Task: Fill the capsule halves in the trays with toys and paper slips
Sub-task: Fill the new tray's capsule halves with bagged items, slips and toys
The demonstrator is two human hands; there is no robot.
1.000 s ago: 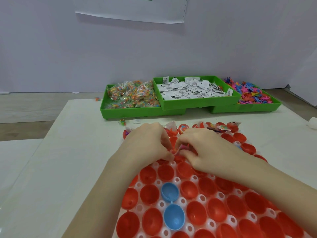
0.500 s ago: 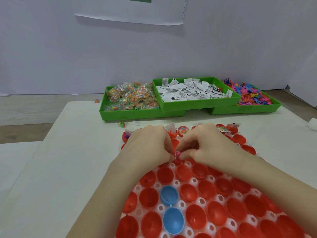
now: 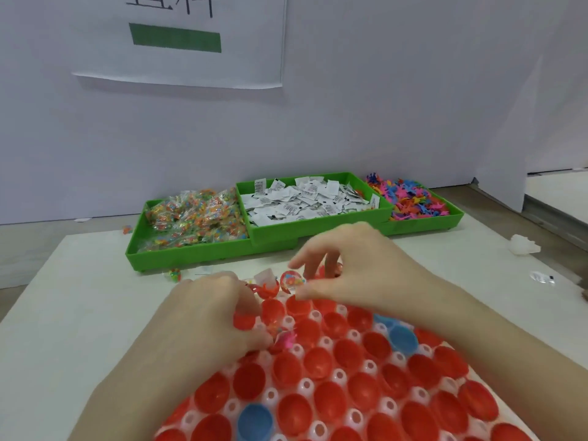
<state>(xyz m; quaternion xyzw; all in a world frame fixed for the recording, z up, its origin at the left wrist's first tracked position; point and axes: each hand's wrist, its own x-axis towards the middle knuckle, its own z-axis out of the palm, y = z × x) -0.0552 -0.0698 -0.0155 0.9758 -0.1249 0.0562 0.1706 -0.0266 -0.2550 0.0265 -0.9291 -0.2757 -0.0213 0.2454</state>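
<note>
A white tray [image 3: 339, 375] holds several red capsule halves [image 3: 318, 364] and two blue ones [image 3: 402, 338]. In the far row, one half [image 3: 291, 280] holds a colourful packet and another [image 3: 267, 286] holds an orange toy and a paper slip. My left hand [image 3: 216, 313] rests on the tray's left part with its fingers curled, and its thumb and fingers pinch a pink toy [image 3: 286, 340] at a red half. My right hand [image 3: 353, 268] hovers over the far row, fingers loosely spread, holding nothing that I can see.
Three green trays stand at the back: packets of small toys [image 3: 194, 218] on the left, paper slips [image 3: 305, 202] in the middle, loose coloured toys [image 3: 413, 202] on the right. A stray packet [image 3: 174, 275] lies before them. A crumpled white thing [image 3: 525, 245] lies at the right.
My right hand has let go of the pink toy, lifted away from my left hand toward the far row and opened. My left hand stays at the toy. The view has tilted upward.
</note>
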